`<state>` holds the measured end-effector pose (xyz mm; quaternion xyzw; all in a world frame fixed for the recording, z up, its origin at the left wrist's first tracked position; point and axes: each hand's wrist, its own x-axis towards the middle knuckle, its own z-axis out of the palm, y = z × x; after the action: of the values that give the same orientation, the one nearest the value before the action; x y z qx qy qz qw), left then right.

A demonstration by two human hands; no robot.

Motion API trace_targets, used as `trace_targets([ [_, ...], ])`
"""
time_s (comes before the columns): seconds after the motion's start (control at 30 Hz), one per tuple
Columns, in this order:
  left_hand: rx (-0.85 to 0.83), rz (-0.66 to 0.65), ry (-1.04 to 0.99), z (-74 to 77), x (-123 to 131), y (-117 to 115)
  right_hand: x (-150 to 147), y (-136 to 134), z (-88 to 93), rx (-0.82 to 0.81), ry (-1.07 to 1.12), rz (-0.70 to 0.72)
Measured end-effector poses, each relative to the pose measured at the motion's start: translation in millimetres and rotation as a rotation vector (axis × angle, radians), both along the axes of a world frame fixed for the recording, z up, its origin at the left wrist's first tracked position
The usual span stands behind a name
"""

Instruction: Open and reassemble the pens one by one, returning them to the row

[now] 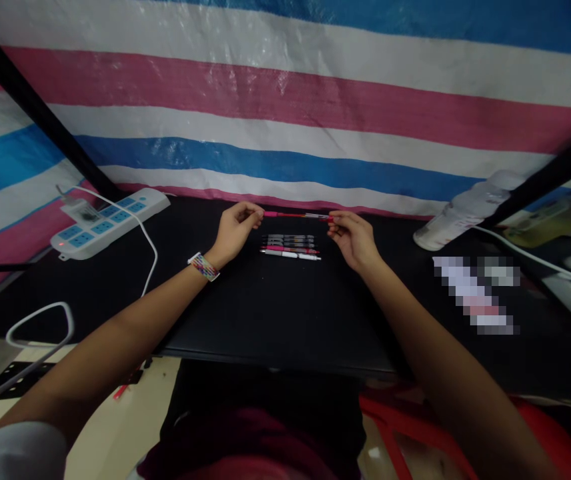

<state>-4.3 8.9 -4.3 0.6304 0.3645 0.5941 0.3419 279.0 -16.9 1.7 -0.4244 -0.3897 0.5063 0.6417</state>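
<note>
A slim red pen [293, 215] with a clear section is stretched level between my hands near the back of the black table. My left hand [238, 227], with a beaded bracelet at its wrist, pinches the pen's left end. At the other end, the fingertips of my right hand [351, 235] are closed on its red tip. Just below lies a neat row of several pens [289, 241], dark ones at the back. A white and grey pen [291, 254] is nearest to me, with a pink one behind it.
To the left sits a white power strip [115, 223] with a plugged-in charger and a white cable [153, 250]. A clear bottle [460, 210] leans at the right, near a bottle of yellowish liquid [555, 217]. Striped plastic sheeting [285, 100] hangs behind the table [275, 313].
</note>
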Motion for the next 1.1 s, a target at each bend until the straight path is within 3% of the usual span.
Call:
trace_targets([
  [0.83,-0.002,0.007,-0.028,0.5,-1.9,1.0,1.8,3.4,-3.6,-0.021,0.044,-0.01],
  [1.1,-0.028,-0.123,0.156,-1.4,3.5,-8.1,-14.2,-12.2,-0.8,0.038,-0.134,0.147],
])
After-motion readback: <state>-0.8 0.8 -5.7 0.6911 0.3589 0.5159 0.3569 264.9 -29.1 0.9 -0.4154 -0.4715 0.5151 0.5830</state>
